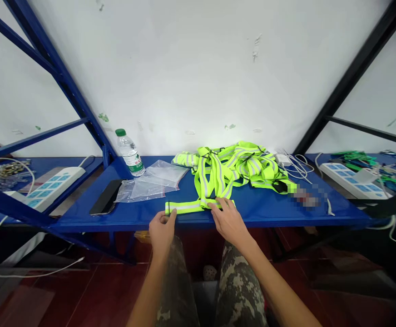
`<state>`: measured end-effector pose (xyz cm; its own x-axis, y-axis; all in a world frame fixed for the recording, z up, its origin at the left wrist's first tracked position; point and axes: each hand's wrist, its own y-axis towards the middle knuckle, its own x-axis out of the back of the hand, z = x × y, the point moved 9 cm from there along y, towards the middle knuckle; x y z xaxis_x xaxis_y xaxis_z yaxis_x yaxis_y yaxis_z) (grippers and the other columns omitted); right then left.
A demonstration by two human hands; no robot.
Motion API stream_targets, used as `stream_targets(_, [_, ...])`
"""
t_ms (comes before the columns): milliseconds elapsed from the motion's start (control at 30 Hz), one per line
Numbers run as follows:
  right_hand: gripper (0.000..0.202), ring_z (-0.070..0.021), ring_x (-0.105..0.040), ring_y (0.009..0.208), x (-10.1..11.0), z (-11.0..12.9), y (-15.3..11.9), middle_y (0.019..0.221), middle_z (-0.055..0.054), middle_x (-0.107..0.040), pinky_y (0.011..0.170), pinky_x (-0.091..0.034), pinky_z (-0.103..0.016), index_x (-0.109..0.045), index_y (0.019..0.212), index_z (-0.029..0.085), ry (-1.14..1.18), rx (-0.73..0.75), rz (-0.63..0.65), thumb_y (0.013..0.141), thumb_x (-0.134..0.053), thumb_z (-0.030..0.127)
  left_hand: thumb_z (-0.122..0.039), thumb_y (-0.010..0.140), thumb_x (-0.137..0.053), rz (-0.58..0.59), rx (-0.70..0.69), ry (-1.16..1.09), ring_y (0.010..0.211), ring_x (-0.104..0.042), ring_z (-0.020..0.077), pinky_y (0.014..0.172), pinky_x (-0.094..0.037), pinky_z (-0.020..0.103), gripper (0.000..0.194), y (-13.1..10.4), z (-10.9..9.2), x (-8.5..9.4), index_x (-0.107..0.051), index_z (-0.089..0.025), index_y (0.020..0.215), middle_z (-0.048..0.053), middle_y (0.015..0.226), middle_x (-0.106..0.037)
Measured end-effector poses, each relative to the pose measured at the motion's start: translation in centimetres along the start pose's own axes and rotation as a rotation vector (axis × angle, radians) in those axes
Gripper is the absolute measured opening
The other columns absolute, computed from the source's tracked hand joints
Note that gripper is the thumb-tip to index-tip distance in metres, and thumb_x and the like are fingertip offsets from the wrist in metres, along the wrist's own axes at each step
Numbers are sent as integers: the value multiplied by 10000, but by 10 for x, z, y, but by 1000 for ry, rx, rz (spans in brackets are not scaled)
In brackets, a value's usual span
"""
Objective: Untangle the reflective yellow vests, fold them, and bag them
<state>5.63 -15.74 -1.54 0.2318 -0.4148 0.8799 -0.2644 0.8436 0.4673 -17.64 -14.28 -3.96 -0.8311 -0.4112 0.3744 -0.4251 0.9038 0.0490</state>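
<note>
A neon-yellow reflective strap (188, 207) with a silver stripe lies straight along the table's front edge. At its left end, my left hand (162, 230) is closed, thumb over the strap and the other fingers curled, partly hidden below. My right hand (231, 223) grips the strap further right, thumb and fingertips on it where several layers meet. From there, more yellow webbing runs back into a tangled pile of reflective straps (242, 165) with black buckles, heaped against the wall.
Clear plastic bags (150, 184), a black phone (106, 197) and a water bottle (131, 154) are on the left of the blue table (269, 211). A white cable (302, 168) lies at the right. Power strips (53, 188) and metal frames flank both sides.
</note>
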Motion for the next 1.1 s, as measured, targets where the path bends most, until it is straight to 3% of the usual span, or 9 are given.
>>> stream_targets(100, [373,-303,-484,1144,0,1,1,1254,-128,-557,966,-444,-474,-595,1256,245,1,5,-5,930,-445,142,-488,818,-607,-109,-201,72,607,-475,131,618,-376,257,312,-6,-31,0,-619,-176,814,-31,633,-505])
stream_targets(200, [356,-295,-501,1098,3,-1,5,1203,-148,-551,901,-482,-440,-616,1233,244,37,-15,-23,929,-456,151,-417,868,-580,-170,-451,55,803,-560,169,746,-430,280,237,-22,-76,-21,-617,-185,901,30,862,-612])
stream_targets(267, [342,-281,-522,1048,5,-2,6,1121,-149,-570,868,-499,-423,-630,1214,227,86,-5,-26,933,-451,152,-387,880,-582,-81,-548,14,925,-586,193,830,-442,303,209,-31,-97,-51,-614,-190,946,53,959,-651])
stream_targets(400, [308,-286,-520,1128,11,-8,-3,1113,-150,-620,991,-456,-471,-667,1114,153,228,46,-71,914,-438,104,-334,889,-591,291,-601,-21,908,-630,183,845,-468,313,145,-44,-106,-119,-615,-202,944,36,945,-692])
stream_targets(500, [247,-274,-542,1139,12,-26,-15,1048,-103,-673,1032,-432,-500,-696,999,184,410,-4,-91,887,-488,110,-339,898,-586,426,-725,70,988,-629,197,989,-428,386,142,-55,-104,-141,-623,-211,947,37,1003,-701])
stream_targets(700, [182,-199,-624,1052,19,-78,-29,1135,-103,-632,879,-562,-358,-678,1024,202,831,-252,-296,901,-546,225,-270,967,-446,535,-964,316,1157,-572,239,1074,-380,476,221,-69,-99,-152,-594,-206,1117,81,1185,-651])
stream_targets(800, [199,-219,-602,1115,21,-71,-25,1181,-111,-629,949,-533,-400,-691,1030,203,702,-187,-264,914,-529,214,-262,943,-499,532,-994,372,1174,-558,255,1046,-423,469,206,-67,-96,-153,-608,-195,1105,100,1238,-614])
stream_targets(933, [192,-236,-609,1082,21,-54,-21,1107,-115,-667,962,-523,-431,-696,996,177,514,-69,-207,918,-521,190,-294,881,-614,484,-981,319,1204,-521,251,1040,-446,427,257,-59,-97,-136,-599,-187,1115,110,1244,-579])
stream_targets(1100, [181,-250,-609,1065,15,-57,-18,1118,-110,-662,937,-536,-442,-682,1023,181,439,-49,-158,927,-536,226,-512,830,-634,410,-947,463,1188,-449,315,993,-448,499,509,-52,-93,-117,-563,-174,1204,145,1234,-530])
